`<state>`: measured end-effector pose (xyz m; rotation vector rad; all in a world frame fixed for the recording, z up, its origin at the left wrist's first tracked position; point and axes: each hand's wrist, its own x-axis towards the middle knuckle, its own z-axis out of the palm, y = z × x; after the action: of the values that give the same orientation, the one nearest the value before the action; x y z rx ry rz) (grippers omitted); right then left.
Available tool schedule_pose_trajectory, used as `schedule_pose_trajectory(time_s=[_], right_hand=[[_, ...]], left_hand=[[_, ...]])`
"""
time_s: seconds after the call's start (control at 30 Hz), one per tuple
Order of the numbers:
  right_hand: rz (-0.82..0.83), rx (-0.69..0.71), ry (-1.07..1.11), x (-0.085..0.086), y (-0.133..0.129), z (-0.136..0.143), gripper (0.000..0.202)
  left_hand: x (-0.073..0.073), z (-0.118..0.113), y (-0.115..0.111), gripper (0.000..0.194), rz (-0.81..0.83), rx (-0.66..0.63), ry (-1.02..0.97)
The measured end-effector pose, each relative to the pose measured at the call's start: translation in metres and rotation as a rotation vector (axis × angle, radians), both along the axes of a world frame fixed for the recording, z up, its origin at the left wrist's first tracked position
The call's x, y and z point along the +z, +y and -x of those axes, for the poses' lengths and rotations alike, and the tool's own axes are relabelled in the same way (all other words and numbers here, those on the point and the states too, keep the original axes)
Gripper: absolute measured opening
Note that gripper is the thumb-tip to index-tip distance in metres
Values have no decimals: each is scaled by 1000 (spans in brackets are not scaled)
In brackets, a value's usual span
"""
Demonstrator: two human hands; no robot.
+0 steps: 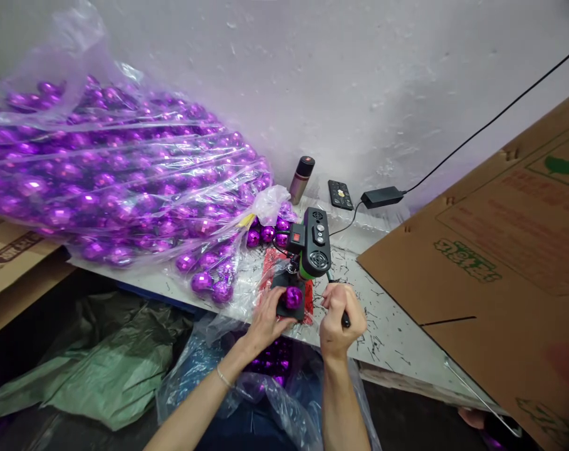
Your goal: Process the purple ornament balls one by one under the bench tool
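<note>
A shiny purple mirror-faceted ball [293, 297] sits on the black base plate [284, 311] of a small bench press [316, 241], below its head. My left hand [268, 316] has its fingers and thumb at the ball's left side, gripping it there. Wrapped in a fist around the press's black lever handle [345, 320] is my right hand [339, 313], to the right of the machine. Red material [309, 300] lies under the base. A switch box with a red button [296, 237] is fixed at the press's left.
A large clear bag [138, 169] of purple balls fills the left. Behind the press are a bottle [302, 180], a phone [340, 195] and a power adapter [382, 197]. Black scraps litter the table [383, 326]. A cardboard box [491, 250] stands right; more balls [275, 363] lie in plastic below.
</note>
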<state>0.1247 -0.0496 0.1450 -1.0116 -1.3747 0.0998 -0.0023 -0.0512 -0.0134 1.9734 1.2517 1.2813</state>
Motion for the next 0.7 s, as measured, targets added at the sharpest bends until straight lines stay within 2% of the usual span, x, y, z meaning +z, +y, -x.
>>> schedule_pose_trajectory(time_s=[0.1,0.17,0.23,0.33,0.4,0.47,0.57,0.63,0.7], right_hand=[[-36,13,-39,-3,-1,-1,35],[-45,11,-61,-8,-2,-1,34],[-53,6,-62,-12,-2,-1,34],[-59,6,-63,-13,-2,0,35],[-59,12,-80,-13,-1,-1,34],[-63,19,-105,-12,-2,-2,33],[-75,21,-140,-13,-2,-3,32],[-83,16,-147,-14,-2,-3,32],[-92,9,-145,-14,-2,-3,32]], left_hand=[[2,8,-30,73,-17,13,39],[12,17,-26,68,-24,61,17],[29,31,5,68,-32,119,19],[56,55,82,64,-35,211,190],[70,68,132,60,46,228,362],[78,77,167,52,102,232,461],[81,85,187,38,121,226,483],[80,88,186,36,128,226,491],[80,90,177,45,154,218,469]])
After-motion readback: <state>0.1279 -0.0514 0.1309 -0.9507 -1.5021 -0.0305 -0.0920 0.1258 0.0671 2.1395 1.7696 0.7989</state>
